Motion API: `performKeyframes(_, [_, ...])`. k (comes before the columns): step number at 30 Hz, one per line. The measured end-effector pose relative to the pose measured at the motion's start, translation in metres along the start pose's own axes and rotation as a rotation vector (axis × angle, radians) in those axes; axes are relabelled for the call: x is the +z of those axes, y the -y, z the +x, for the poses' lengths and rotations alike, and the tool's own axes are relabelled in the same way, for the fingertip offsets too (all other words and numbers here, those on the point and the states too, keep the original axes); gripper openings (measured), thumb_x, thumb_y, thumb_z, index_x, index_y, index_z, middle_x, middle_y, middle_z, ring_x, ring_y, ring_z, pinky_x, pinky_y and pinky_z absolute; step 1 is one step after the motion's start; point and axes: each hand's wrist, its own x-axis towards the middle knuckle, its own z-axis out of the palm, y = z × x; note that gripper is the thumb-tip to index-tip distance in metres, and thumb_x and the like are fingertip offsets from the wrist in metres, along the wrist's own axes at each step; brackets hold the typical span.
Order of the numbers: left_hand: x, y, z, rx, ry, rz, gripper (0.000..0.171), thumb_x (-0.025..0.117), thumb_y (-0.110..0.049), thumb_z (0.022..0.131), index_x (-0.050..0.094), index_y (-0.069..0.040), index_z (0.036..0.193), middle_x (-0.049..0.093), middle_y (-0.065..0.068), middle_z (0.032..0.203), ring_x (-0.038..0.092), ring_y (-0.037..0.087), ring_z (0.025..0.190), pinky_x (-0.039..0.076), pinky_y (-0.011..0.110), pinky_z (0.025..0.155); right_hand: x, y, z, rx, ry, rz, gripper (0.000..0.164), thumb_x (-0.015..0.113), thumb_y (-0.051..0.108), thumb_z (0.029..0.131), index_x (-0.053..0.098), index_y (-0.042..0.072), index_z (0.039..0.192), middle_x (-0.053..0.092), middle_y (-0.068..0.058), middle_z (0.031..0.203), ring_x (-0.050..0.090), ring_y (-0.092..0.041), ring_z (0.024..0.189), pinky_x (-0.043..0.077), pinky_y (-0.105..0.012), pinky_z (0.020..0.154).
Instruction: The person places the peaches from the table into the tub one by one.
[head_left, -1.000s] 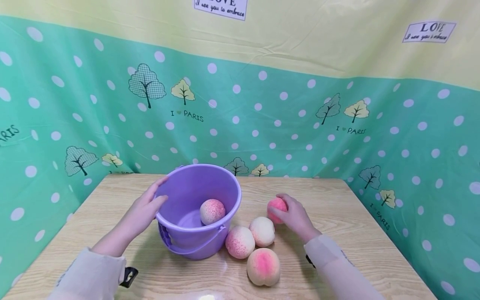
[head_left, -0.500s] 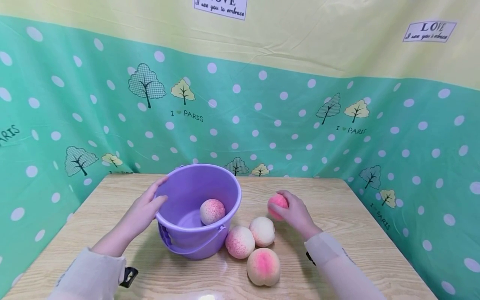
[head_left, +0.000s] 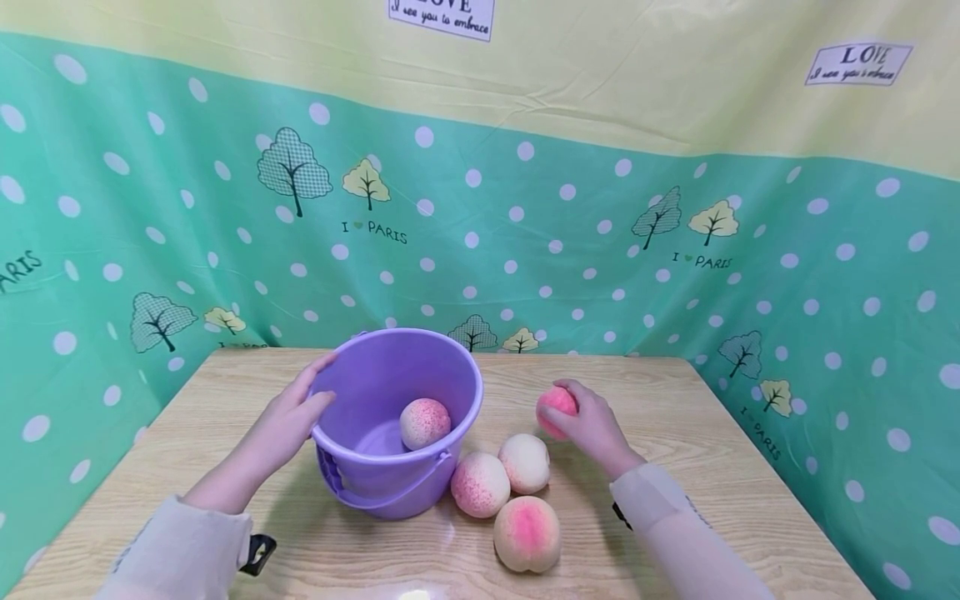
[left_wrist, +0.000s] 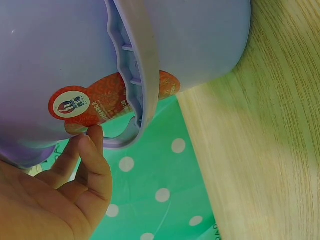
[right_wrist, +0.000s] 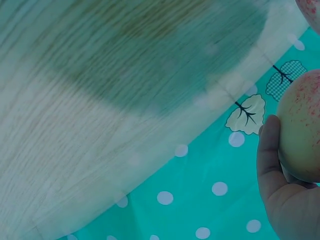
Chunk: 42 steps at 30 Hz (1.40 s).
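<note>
A purple bucket (head_left: 386, 487) stands on the table with a speckled pink-and-white peach (head_left: 425, 423) inside it. My left hand (head_left: 288, 417) holds the bucket's left rim; in the left wrist view its fingers are bent against the bucket's outer wall. My right hand (head_left: 596, 425) grips a bright pink peach (head_left: 557, 410) to the right of the bucket, with the thumb on the near side. In the right wrist view the gripped peach (right_wrist: 302, 135) is partly cut off. Three more peaches lie beside the bucket: a speckled one (head_left: 480, 485), a pale one (head_left: 525, 462) and a pink-topped one (head_left: 527, 534).
Beneath everything is a light wooden table (head_left: 675, 533). A green and yellow patterned cloth (head_left: 525, 225) surrounds its back and sides. The bucket's handle (left_wrist: 147, 65) hangs down along its near side. A shiny light spot lies at the front edge.
My right hand has shifted slightly up and to the right with the bright pink peach, then stayed nearly still. The left hand and bucket have not visibly moved.
</note>
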Motion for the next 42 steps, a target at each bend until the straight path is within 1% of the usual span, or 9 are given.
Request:
performKeyframes(8, [0.0,0.002,0.001,0.001,0.005,-0.017,0.062,0.037,-0.026,0.105,0.012,-0.014,0.16,0.024,0.03,0.159,0.044,0.053,0.132,0.053,0.056,0.096,-0.001,0.002,0.0,-0.022,-0.008,0.007,0.059,0.072,0.04,0.087,0.055,0.015,0.137,0.065,-0.013,0.125,0.064,-0.028,0.105,0.058,-0.042,0.086])
performKeyframes(16, [0.0,0.002,0.001,0.003,0.003,-0.015,0.062,0.037,-0.025,0.105,0.012,-0.014,0.16,0.024,0.03,0.159,0.044,0.053,0.132,0.053,0.057,0.096,-0.002,0.005,0.0,-0.021,-0.014,0.003,0.056,0.071,0.038,0.087,0.055,0.014,0.135,0.066,-0.014,0.121,0.064,-0.027,0.102,0.058,-0.04,0.083])
performKeyframes(28, [0.0,0.0,0.0,0.004,0.002,-0.011,0.062,0.037,-0.025,0.105,0.012,-0.013,0.16,0.025,0.031,0.158,0.047,0.052,0.13,0.053,0.056,0.096,-0.005,0.011,-0.002,0.015,-0.019,0.008,0.055,0.069,0.04,0.087,0.05,0.014,0.131,0.066,-0.014,0.114,0.063,-0.026,0.096,0.057,-0.035,0.077])
performKeyframes(33, [0.0,0.0,-0.001,0.003,0.0,-0.006,0.062,0.037,-0.025,0.105,0.012,-0.013,0.16,0.025,0.031,0.158,0.048,0.052,0.129,0.053,0.056,0.096,-0.007,0.012,-0.002,0.023,-0.017,0.017,0.056,0.069,0.04,0.086,0.047,0.013,0.13,0.065,-0.014,0.113,0.063,-0.025,0.095,0.056,-0.035,0.077])
performKeyframes(42, [0.0,0.001,0.0,0.002,0.0,-0.011,0.062,0.037,-0.025,0.105,0.012,-0.013,0.16,0.026,0.031,0.158,0.049,0.052,0.128,0.053,0.056,0.095,-0.007,0.015,0.0,0.025,-0.016,0.008,0.056,0.07,0.042,0.086,0.048,0.014,0.129,0.065,-0.013,0.113,0.062,-0.025,0.096,0.056,-0.035,0.076])
